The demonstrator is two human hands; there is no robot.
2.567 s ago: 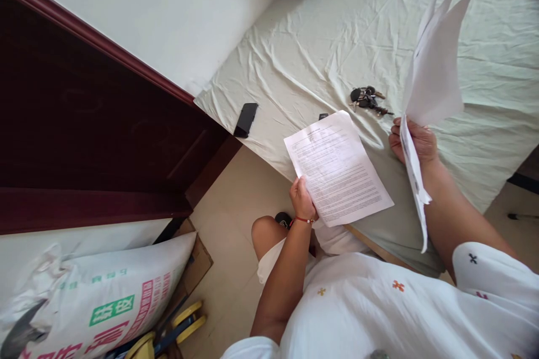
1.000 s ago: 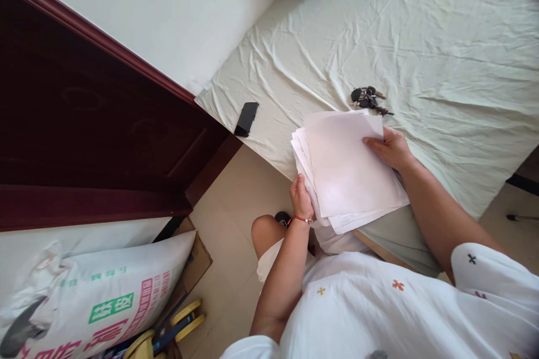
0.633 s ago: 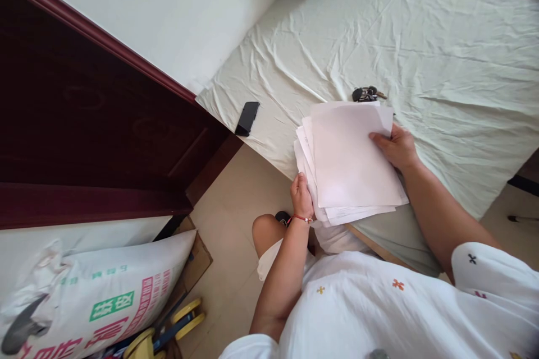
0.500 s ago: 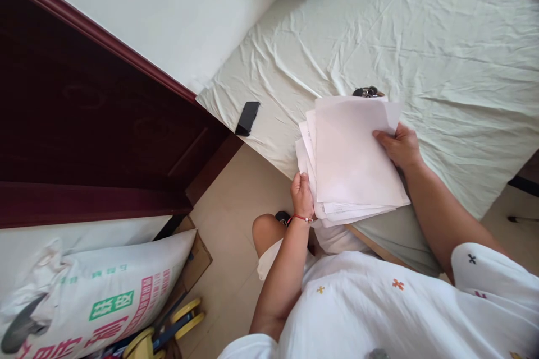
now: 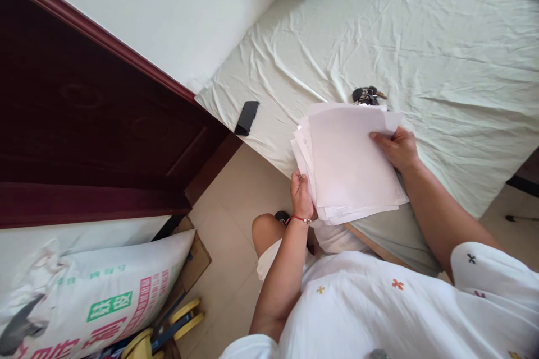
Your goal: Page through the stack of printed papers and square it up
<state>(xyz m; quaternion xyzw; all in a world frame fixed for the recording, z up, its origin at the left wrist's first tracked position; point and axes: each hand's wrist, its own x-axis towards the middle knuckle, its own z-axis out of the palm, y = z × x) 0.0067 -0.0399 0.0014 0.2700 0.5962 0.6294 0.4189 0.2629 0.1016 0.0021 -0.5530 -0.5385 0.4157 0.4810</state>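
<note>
I see my left hand raised at the near edge of the bed, fingers pinched on the left edge of a loose stack of white paper sheets. My right hand lies bent over the stack's right side, thumb on top, gripping it. To the left stands a dark red wooden panel; a flat black phone lies on the wrinkled pale green bedsheet. The stack sits between both hands, just below a dark bunch of keys.
</note>
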